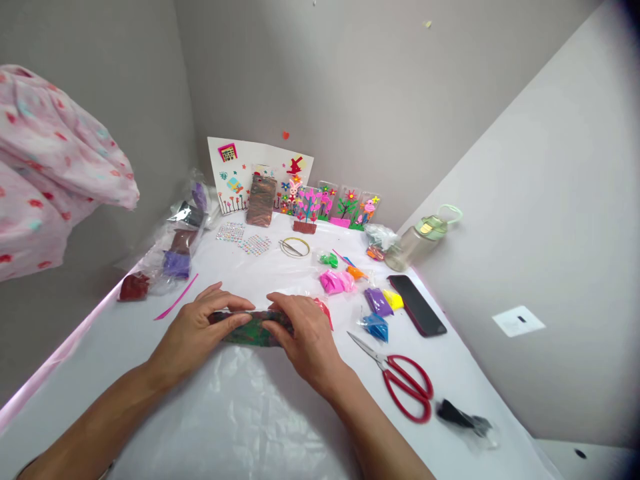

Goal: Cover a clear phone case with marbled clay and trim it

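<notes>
A flat, dark piece mottled green and brown [253, 333] lies crosswise between my hands above the white-covered table. My left hand [213, 317] grips its left end, thumb on the near face and fingers along the far edge. The right end is pinched in my right hand [300, 327], with the thumb in front and the fingers over the top. Just behind my right hand, a red packet [324, 311] is partly hidden. The underside of the piece is out of sight.
Red-handled scissors [407, 387], a black packet [463, 418] and a phone [417, 305] lie on the right. Colored clay packets [337, 281] sit beyond my right hand. A bottle [420, 240] leans at the back right. More packets [177, 263] line the left edge; decorated panels [261, 200] stand behind.
</notes>
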Available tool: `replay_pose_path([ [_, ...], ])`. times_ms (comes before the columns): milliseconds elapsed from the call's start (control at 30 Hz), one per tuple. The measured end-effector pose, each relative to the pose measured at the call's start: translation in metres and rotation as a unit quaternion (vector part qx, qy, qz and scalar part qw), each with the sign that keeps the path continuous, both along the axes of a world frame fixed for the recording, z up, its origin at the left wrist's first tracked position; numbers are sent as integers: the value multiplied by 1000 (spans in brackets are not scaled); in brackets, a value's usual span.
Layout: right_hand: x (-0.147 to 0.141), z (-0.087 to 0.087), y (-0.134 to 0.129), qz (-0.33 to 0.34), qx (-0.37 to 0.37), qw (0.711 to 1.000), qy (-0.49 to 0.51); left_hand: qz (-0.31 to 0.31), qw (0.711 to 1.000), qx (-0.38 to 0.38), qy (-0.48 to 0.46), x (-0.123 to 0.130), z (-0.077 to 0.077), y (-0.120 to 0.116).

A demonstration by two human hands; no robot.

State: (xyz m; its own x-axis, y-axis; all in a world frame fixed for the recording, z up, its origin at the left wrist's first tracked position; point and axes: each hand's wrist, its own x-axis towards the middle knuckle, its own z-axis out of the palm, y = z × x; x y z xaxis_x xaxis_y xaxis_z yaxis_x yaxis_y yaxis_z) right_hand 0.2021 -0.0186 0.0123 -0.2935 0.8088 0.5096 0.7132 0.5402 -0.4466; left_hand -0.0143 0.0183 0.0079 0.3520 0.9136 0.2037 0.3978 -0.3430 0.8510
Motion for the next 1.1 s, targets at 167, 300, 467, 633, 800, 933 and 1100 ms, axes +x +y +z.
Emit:
replay_pose_path([
  [167,3,-1,2,-32,-92,989,108,8,1000,-7,6,-3,-3,4],
  [300,0,-4,-1,-10,-87,987,131,1,997,80,22,-1,-8,3],
  [467,-3,2,-3,6,-117,972,205,7,988,150,23,0,-9,-1],
  [633,0,17,0,30,-356,846,396,25,985,170,9,1,-7,-5],
  [800,-3,17,1,40,-434,742,510,39,988,149,-17,5,-5,-9],
  [933,-9,16,0,53,-472,700,534,42,987,154,-25,5,-5,-10],
  [1100,-12,18,-2,57,-473,689,547,24,984,177,-13,5,-4,-11],
])
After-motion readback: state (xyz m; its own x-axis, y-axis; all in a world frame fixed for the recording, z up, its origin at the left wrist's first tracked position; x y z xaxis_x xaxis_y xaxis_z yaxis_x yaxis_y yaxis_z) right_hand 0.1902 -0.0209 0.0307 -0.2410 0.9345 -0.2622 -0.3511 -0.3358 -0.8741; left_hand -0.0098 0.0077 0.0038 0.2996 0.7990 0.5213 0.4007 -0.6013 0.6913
